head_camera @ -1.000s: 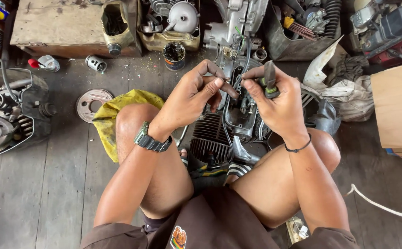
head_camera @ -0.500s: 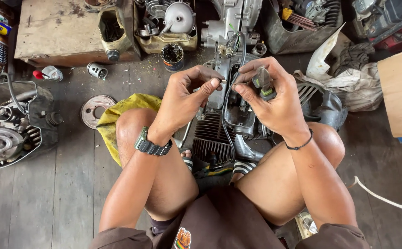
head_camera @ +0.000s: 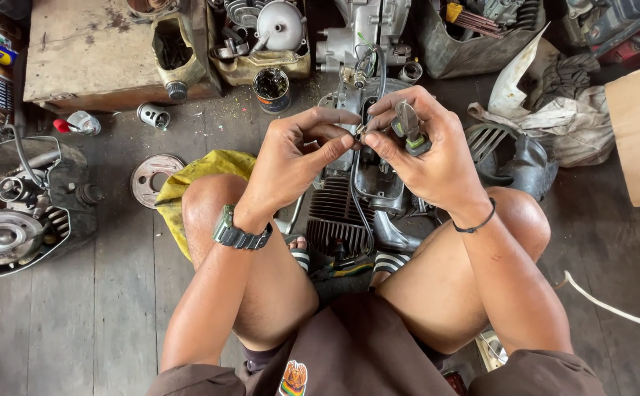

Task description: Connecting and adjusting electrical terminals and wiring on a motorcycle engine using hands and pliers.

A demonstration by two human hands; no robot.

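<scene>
From the head view, the person sits low over a wooden plank floor (head_camera: 100,308) with knees spread, and both hands meet above a small engine (head_camera: 364,198) that lies on the floor between the feet. The left hand (head_camera: 294,158) is clenched in a pinch, thumb and forefinger closed on a small metal part (head_camera: 361,133) at the end of a thin wire; a dark wristwatch (head_camera: 240,233) sits on that wrist. The right hand (head_camera: 430,150) is wrapped around a pair of pliers with dark green grips (head_camera: 410,126), its thumb pressed beside the same small part, so the fingertips of both hands touch there; a thin black band (head_camera: 474,224) circles the right wrist. Whether the plier tips grip the part cannot be told. A yellow cloth (head_camera: 188,176) lies under the left knee, with a round metal disc (head_camera: 152,178) just beside it. Toward the far edge of the floor stand a small dark tin (head_camera: 270,86) and a worn wooden box (head_camera: 89,48). At the left edge rests another engine casing (head_camera: 19,220), and a white cord (head_camera: 613,308) trails near the right edge.
</scene>
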